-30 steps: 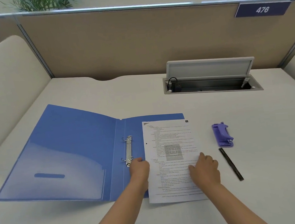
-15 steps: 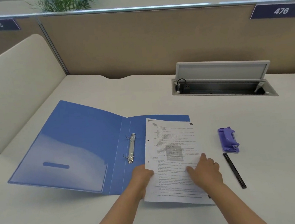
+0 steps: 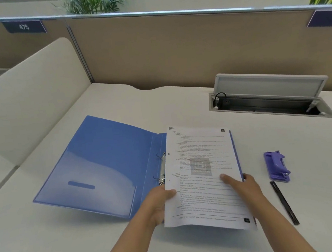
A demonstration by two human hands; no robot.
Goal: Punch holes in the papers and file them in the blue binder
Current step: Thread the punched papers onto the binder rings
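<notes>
A person holds one stack of printed papers (image 3: 202,175) over the right half of one open blue binder (image 3: 103,166) on a pale desk (image 3: 179,103). The left hand (image 3: 159,202) pinches the stack's 9 o'clock edge, thumb on top; the right hand (image 3: 243,187) clasps the 3 o'clock edge. Two punched holes sit just beside the two metal rings (image 3: 161,168) (probably being lined up for threading). At 3 o'clock lie one purple hole punch (image 3: 277,166) and one black strip (image 3: 284,202), apparently set aside.
</notes>
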